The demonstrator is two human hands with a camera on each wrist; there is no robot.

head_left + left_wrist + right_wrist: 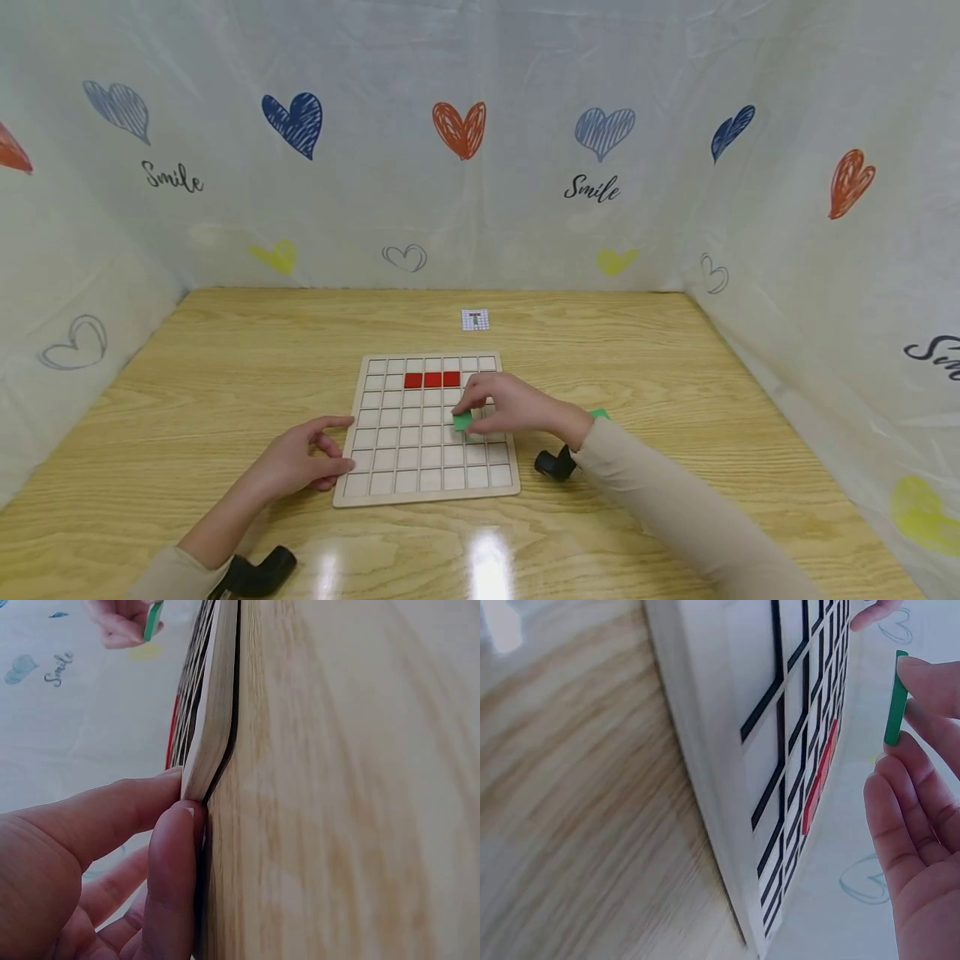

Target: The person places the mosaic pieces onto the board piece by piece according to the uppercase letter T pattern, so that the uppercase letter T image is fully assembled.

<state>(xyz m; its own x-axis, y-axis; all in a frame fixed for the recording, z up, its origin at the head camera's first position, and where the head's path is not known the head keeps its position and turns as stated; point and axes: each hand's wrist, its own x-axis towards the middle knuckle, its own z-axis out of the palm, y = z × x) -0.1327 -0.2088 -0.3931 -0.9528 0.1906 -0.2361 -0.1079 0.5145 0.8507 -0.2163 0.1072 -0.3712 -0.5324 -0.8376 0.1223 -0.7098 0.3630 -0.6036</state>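
A wooden grid board [425,498] with white square cells lies on the table. Three red square tiles [432,380] fill neighbouring cells in its second row from the far edge. My right hand [513,406] pinches a green square tile [896,697] between thumb and fingers, held above the board, right of its middle. In the right wrist view the tile appears edge-on, apart from the grid. At the board's left edge, the thumb and index finger of my left hand [296,458] touch the rim, their tips spread apart along it.
Beyond the board lies a small printed card [475,320] showing a grid with a coloured T shape. More green [600,413] peeks out behind my right wrist, mostly hidden by the sleeve. A white curtain [465,208] with printed hearts borders the wooden table [247,358].
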